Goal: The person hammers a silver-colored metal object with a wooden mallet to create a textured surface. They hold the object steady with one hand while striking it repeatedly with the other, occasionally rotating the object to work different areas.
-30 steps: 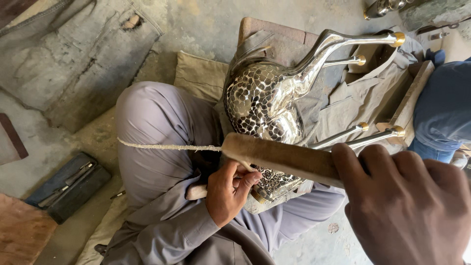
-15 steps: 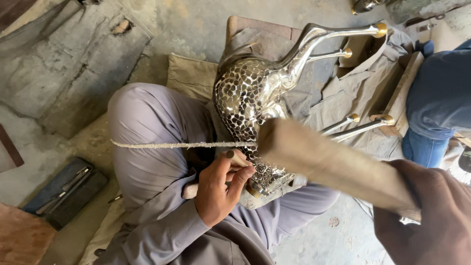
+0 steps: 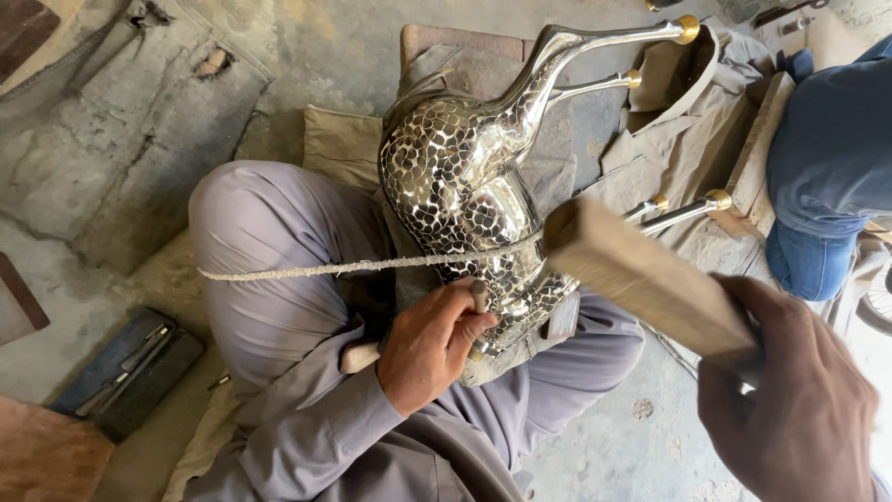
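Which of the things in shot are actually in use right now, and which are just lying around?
In use: metal animal figure on the lap; punch tool in the left hand; wooden mallet in the right hand.

Lying about: flat tool case; folded cushion.

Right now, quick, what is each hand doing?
Left hand: closed around a small chisel against the shiny metal animal figure.
Right hand: closed around a wooden block.
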Demonstrator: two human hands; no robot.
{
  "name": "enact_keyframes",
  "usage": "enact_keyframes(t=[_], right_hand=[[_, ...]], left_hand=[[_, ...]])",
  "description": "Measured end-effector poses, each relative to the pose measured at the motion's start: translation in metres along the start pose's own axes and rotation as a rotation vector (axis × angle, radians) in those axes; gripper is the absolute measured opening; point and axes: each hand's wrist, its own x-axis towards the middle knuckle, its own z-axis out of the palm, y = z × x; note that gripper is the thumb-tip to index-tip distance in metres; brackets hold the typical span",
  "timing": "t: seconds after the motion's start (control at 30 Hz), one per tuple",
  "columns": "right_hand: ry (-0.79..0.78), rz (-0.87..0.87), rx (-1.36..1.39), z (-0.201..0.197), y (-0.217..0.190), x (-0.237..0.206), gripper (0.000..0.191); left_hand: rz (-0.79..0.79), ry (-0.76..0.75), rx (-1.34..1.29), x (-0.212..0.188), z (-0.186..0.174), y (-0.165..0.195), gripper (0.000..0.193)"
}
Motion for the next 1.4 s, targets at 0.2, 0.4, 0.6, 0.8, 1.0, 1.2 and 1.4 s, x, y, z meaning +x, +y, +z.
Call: enact_keyframes(t=[0.2, 0.4, 0.6, 0.8, 1.0, 1.2, 1.4], right_hand=[[0.042, -0.159, -0.235, -0.005, -0.022, 0.013, 0.063], [-0.074, -0.156, 0.226, -0.008, -0.04, 0.032, 0.067], [-0.056, -0.454, -0.376, -0.006, -0.041, 0.037, 0.044], [-0.087, -0.433, -0.404, -0.007, -0.035, 0.04, 0.046], [-0.09, -0.344, -0.294, -0.01, -0.038, 0.037, 0.048], [-0.074, -0.236, -0.12, -0.015, -0.046, 0.041, 0.056], [-0.085, -0.176, 0.031, -0.009, -0.045, 0.041, 0.05]], left_hand=[[-0.244, 0.055, -0.122, -0.011, 0.004, 0.001, 0.023], [-0.218, 0.085, -0.122, -0.015, 0.007, 0.002, 0.024], [-0.264, 0.06, -0.131, -0.015, 0.008, 0.001, 0.025], [-0.222, 0.066, -0.131, -0.016, 0.008, 0.0, 0.024], [-0.229, 0.045, -0.127, -0.015, 0.008, -0.003, 0.024], [-0.214, 0.04, -0.091, -0.016, 0.008, -0.006, 0.024], [-0.183, 0.052, -0.113, -0.015, 0.008, -0.008, 0.024]])
